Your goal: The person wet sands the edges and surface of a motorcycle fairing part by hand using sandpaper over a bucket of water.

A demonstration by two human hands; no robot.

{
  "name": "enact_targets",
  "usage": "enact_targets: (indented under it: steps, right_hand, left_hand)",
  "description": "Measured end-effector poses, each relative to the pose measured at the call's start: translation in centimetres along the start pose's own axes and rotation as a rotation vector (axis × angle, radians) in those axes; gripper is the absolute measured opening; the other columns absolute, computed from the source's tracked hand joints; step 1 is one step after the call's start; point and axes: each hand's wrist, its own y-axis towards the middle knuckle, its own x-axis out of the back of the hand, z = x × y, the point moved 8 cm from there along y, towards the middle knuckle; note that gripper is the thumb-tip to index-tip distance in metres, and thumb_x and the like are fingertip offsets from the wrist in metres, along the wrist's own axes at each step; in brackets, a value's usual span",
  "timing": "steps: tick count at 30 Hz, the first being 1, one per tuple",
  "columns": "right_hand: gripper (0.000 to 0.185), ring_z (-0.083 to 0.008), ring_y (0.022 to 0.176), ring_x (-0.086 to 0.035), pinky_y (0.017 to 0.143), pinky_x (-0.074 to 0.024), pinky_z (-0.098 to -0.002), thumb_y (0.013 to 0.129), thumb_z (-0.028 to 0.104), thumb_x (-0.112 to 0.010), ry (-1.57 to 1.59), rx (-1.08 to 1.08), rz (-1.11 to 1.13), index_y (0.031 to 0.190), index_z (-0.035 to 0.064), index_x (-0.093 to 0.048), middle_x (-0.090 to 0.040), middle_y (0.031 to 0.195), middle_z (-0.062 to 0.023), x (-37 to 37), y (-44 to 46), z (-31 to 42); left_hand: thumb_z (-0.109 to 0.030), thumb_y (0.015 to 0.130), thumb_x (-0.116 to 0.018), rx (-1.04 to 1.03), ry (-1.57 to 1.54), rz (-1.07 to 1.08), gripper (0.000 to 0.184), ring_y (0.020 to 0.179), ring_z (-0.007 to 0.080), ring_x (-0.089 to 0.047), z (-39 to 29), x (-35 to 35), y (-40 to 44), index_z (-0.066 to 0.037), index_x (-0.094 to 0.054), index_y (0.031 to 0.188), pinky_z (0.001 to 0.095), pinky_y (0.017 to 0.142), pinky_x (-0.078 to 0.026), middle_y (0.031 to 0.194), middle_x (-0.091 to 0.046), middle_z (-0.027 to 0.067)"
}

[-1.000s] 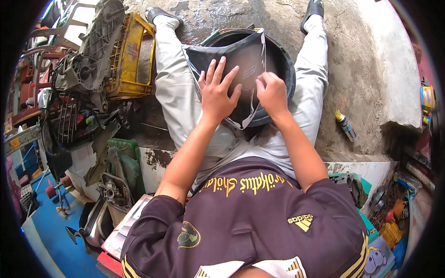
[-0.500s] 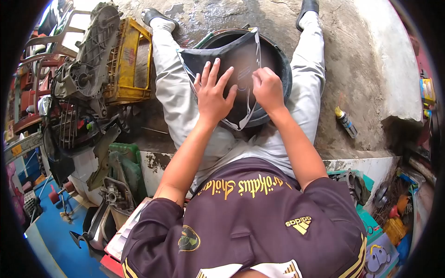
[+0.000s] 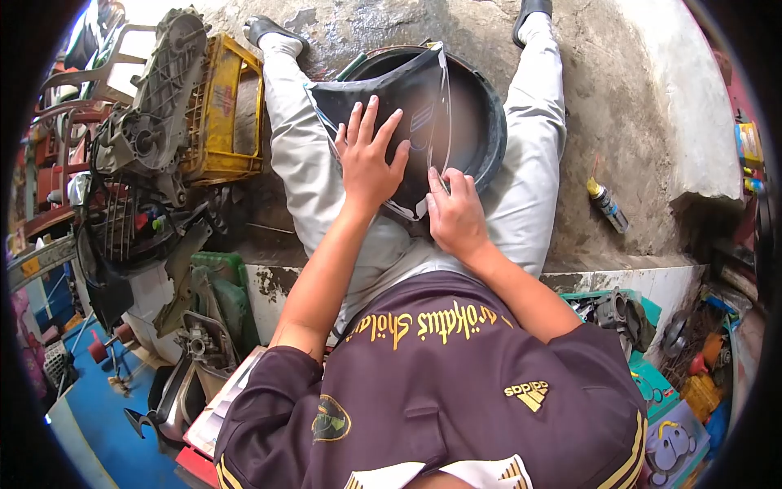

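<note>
A glossy dark panel with a pointed outline and whitish worn edges (image 3: 371,91) lies across a round black tub (image 3: 491,122) between my knees. It looks like a motorcycle body panel. My left hand (image 3: 373,159) rests flat on its left part, fingers spread. At the lower right edge of the panel is my right hand (image 3: 458,208), its fingers bent and pinched together against the whitish rim. Whatever sits between those fingertips is hidden.
A yellow crate (image 3: 224,114) and a metal engine casing (image 3: 159,106) stand to the left. On the concrete floor at right lies a spray can (image 3: 609,208). Motor parts (image 3: 615,314) sit at the lower right, and a blue surface (image 3: 106,416) is at lower left.
My right hand has slid down along the panel's right edge, toward my body. My left hand stays flat on the panel, which has shifted slightly left in view.
</note>
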Motion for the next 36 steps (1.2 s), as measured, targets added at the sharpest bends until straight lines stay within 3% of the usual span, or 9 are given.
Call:
enact_targets:
  steps: [5, 9, 16, 25, 28, 30, 36]
  right_hand:
    - [0.051, -0.0368, 0.113, -0.054, 0.1, -0.0489, -0.0468, 0.093, 0.02, -0.065, -0.131, -0.048, -0.006, 0.141, 0.0006, -0.067, -0.055, 0.128, -0.0196, 0.3, 1.9, -1.1]
    - [0.051, -0.0404, 0.115, -0.053, 0.105, -0.0457, -0.0485, 0.094, 0.016, -0.063, -0.084, -0.067, -0.014, 0.143, 0.0048, -0.065, -0.053, 0.13, -0.0249, 0.7, 4.1, -2.7]
    - [0.05, -0.0416, 0.126, -0.049, 0.11, -0.043, -0.0521, 0.096, 0.02, -0.063, -0.091, -0.001, 0.058, 0.144, 0.0076, -0.065, -0.052, 0.137, -0.024, 0.8, -0.9, -0.4]
    - [0.054, -0.0387, 0.139, -0.044, 0.111, -0.0411, -0.0545, 0.1, 0.033, -0.058, -0.28, -0.156, 0.005, 0.15, 0.0117, -0.061, -0.05, 0.149, -0.019, -0.1, 3.7, -2.8]
    - [0.054, -0.041, 0.136, -0.045, 0.11, -0.0422, -0.056, 0.099, 0.031, -0.061, -0.23, -0.098, 0.058, 0.15, 0.0134, -0.06, -0.05, 0.143, -0.0204, 0.0, 0.8, -1.2]
    - [0.053, -0.0368, 0.134, -0.045, 0.11, -0.0412, -0.0537, 0.098, 0.031, -0.062, -0.242, -0.059, 0.069, 0.149, 0.014, -0.063, -0.051, 0.135, -0.0174, -0.1, -1.5, -0.1]
    - [0.053, -0.0349, 0.135, -0.045, 0.11, -0.0377, -0.0563, 0.1, 0.034, -0.058, -0.333, -0.16, 0.051, 0.151, 0.0195, -0.061, -0.051, 0.14, -0.0155, -0.7, 1.8, -1.9]
  left_hand:
    - [-0.034, 0.093, -0.075, -0.025, 0.014, -0.034, 0.054, 0.155, 0.0378, -0.039, -0.1, 0.0, -0.1, -0.026, -0.066, 0.146, 0.0605, 0.124, -0.026, 0.168, -0.045, 0.0107]
    - [-0.037, 0.096, -0.072, -0.028, 0.0, -0.041, 0.053, 0.156, 0.0385, -0.038, 0.0, 0.0, -0.3, -0.028, -0.066, 0.148, 0.06, 0.124, -0.026, 0.168, -0.046, 0.0103]
    - [-0.037, 0.096, -0.072, -0.026, 0.007, -0.061, 0.052, 0.156, 0.0376, -0.039, -0.1, 0.1, -0.5, -0.028, -0.066, 0.147, 0.0589, 0.125, -0.028, 0.168, -0.046, 0.01]
    - [-0.037, 0.095, -0.073, -0.038, 0.008, -0.082, 0.052, 0.155, 0.0371, -0.039, -0.1, 0.2, -0.5, -0.025, -0.066, 0.146, 0.0588, 0.124, -0.028, 0.167, -0.047, 0.0111]
    - [-0.037, 0.095, -0.073, -0.04, 0.013, -0.085, 0.052, 0.155, 0.037, -0.039, -0.1, 0.2, -0.6, -0.025, -0.066, 0.146, 0.059, 0.124, -0.028, 0.167, -0.046, 0.0107]
    - [-0.037, 0.096, -0.073, -0.044, 0.014, -0.091, 0.052, 0.155, 0.037, -0.039, -0.2, 0.2, -0.5, -0.025, -0.066, 0.146, 0.0591, 0.125, -0.028, 0.168, -0.046, 0.0105]
    - [-0.037, 0.096, -0.073, -0.035, 0.015, -0.075, 0.052, 0.156, 0.0371, -0.038, -0.2, 0.3, -0.6, -0.025, -0.066, 0.146, 0.0593, 0.125, -0.027, 0.168, -0.045, 0.0109]
